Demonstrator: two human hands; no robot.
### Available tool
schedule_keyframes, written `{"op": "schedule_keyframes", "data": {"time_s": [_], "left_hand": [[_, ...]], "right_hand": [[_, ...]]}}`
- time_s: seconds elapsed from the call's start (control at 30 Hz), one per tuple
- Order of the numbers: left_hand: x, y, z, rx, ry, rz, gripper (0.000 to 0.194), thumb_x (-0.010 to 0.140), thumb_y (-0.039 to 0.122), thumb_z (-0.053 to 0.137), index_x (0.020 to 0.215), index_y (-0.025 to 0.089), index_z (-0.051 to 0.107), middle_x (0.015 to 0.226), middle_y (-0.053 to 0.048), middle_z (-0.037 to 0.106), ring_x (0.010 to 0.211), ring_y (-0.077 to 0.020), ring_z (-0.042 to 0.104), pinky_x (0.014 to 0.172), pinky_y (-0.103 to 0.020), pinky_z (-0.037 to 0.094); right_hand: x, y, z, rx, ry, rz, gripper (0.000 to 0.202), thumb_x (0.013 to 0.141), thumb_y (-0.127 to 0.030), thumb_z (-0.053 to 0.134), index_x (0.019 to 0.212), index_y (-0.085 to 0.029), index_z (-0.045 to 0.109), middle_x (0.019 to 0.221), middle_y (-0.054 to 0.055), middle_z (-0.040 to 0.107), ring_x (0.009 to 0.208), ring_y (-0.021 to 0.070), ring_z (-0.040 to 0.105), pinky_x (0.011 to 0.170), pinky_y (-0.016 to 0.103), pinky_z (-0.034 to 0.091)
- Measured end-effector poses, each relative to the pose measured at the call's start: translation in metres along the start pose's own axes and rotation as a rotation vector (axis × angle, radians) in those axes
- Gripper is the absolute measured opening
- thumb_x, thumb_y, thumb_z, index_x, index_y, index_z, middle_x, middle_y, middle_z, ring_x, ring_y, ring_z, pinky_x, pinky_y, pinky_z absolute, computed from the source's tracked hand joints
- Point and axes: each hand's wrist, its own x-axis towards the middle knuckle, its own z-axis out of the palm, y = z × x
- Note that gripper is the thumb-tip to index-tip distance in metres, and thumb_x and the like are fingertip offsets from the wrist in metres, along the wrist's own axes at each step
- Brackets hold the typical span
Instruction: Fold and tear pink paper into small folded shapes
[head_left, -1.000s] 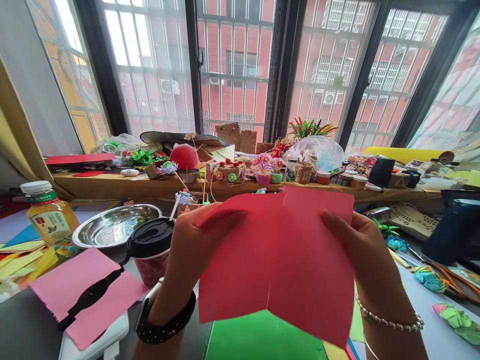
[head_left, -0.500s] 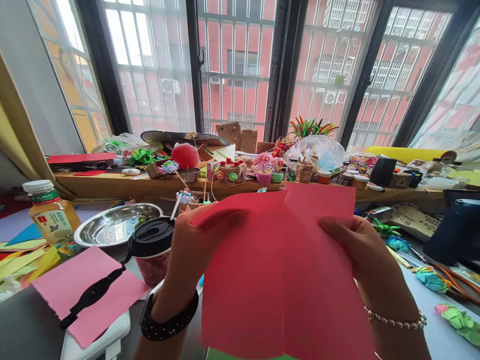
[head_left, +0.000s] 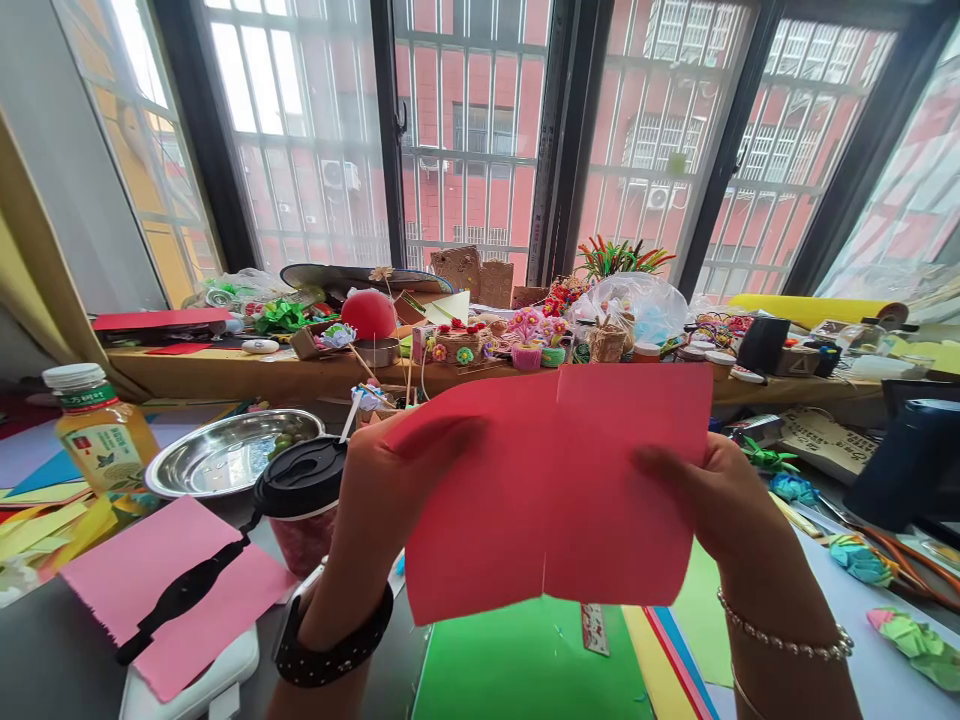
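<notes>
A red sheet of paper (head_left: pixel 555 490) with a crease down its middle is held up in front of me by both hands. My left hand (head_left: pixel 401 490) grips its left side, the thumb on the near face and the fingers hidden behind. At the right side, my right hand (head_left: pixel 712 490) pinches the sheet in the same way. Below the sheet lie a green mat (head_left: pixel 525 660) and a small patterned strip (head_left: pixel 595 630). Left of the mat, a pink sheet (head_left: pixel 180 590) has a black strap (head_left: pixel 187 590) across it.
A lidded cup (head_left: pixel 300 500) stands just beside my left forearm, with a metal plate (head_left: pixel 217 455) and a juice bottle (head_left: pixel 105 430) further left. Folded paper pieces (head_left: pixel 859 560) and a dark flask (head_left: pixel 907 465) are at the right. Crafts crowd the window ledge (head_left: pixel 187 375).
The red sheet's lower edge has swung up and away, so the green mat, the patterned strip and coloured papers now show beneath it. Both hands keep their grip.
</notes>
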Motion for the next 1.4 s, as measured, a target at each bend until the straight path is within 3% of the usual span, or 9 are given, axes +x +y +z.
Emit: {"op": "schedule_keyframes", "data": {"time_s": [0.13,0.3,0.6,0.73,0.87,1.13,1.23,1.33,1.4], "left_hand": [[-0.002,0.000,0.000,-0.024,0.018,-0.035,0.007,0.054,0.027,0.070,0.054,0.020,0.068,0.044,0.006,0.056,0.041,-0.0078,0.043,0.035,-0.016,0.035],[-0.003,0.001,0.001,0.047,0.026,0.101,0.002,0.058,0.022,0.067,0.056,0.021,0.068,0.047,0.007,0.055,0.045,-0.0072,0.041,0.039,-0.016,0.035],[-0.014,0.008,0.011,0.012,0.170,0.135,0.022,0.059,0.024,0.067,0.043,0.016,0.054,0.042,0.008,0.036,0.046,-0.0069,0.033,0.040,-0.016,0.029],[-0.010,0.006,0.006,0.043,0.049,0.254,0.019,0.064,0.019,0.063,0.047,0.017,0.054,0.044,0.009,0.040,0.045,-0.0057,0.031,0.040,-0.015,0.028],[-0.007,0.002,0.003,0.073,0.029,0.393,0.018,0.066,0.014,0.062,0.051,0.019,0.055,0.044,0.010,0.038,0.044,-0.0045,0.031,0.040,-0.014,0.028],[-0.007,0.003,-0.002,0.061,-0.009,0.593,0.021,0.069,0.012,0.061,0.077,0.031,0.066,0.065,0.014,0.063,0.056,-0.0043,0.052,0.050,-0.013,0.038],[-0.009,0.008,0.001,0.015,0.039,0.503,0.013,0.065,0.016,0.065,0.067,0.028,0.068,0.056,0.012,0.061,0.050,-0.0056,0.050,0.046,-0.015,0.037],[-0.009,0.010,0.003,-0.035,0.117,0.209,0.004,0.058,0.019,0.069,0.057,0.023,0.068,0.050,0.008,0.060,0.046,-0.0078,0.049,0.042,-0.017,0.038],[-0.007,0.008,0.001,-0.124,0.055,-0.004,0.005,0.058,0.024,0.069,0.062,0.021,0.069,0.056,0.004,0.065,0.050,-0.0116,0.055,0.044,-0.020,0.044]], "right_hand": [[-0.001,-0.001,-0.001,-0.008,-0.004,0.033,0.016,0.047,-0.026,0.078,0.053,-0.016,0.068,0.046,0.002,0.066,0.037,0.0151,0.060,0.035,0.018,0.049],[-0.002,-0.002,-0.002,0.072,-0.106,0.072,0.010,0.053,-0.025,0.076,0.055,-0.017,0.069,0.044,0.001,0.064,0.036,0.0116,0.057,0.034,0.015,0.046],[-0.002,-0.001,-0.002,0.115,-0.149,0.133,0.005,0.059,-0.021,0.073,0.057,-0.018,0.069,0.044,-0.001,0.063,0.037,0.0110,0.057,0.035,0.016,0.046],[-0.002,-0.002,-0.003,0.112,-0.172,0.146,0.005,0.060,-0.021,0.072,0.056,-0.019,0.069,0.044,-0.002,0.063,0.036,0.0099,0.056,0.036,0.015,0.046],[-0.001,-0.002,-0.005,0.109,-0.176,0.157,0.005,0.060,-0.021,0.073,0.057,-0.019,0.070,0.042,-0.002,0.062,0.035,0.0087,0.056,0.035,0.013,0.044],[0.001,0.000,-0.004,0.090,-0.167,0.184,0.010,0.055,-0.023,0.075,0.058,-0.016,0.069,0.047,0.000,0.066,0.037,0.0110,0.058,0.036,0.016,0.046],[0.002,0.001,-0.002,0.098,-0.166,0.167,0.011,0.053,-0.023,0.076,0.056,-0.016,0.068,0.048,0.000,0.066,0.036,0.0107,0.057,0.035,0.016,0.046],[0.001,0.000,0.000,0.081,-0.127,0.118,0.011,0.053,-0.024,0.076,0.054,-0.016,0.068,0.045,-0.001,0.064,0.034,0.0101,0.056,0.032,0.015,0.044],[0.001,0.000,0.001,0.052,-0.063,0.069,0.011,0.053,-0.025,0.075,0.053,-0.017,0.068,0.044,-0.001,0.065,0.035,0.0110,0.056,0.032,0.015,0.044]]}}
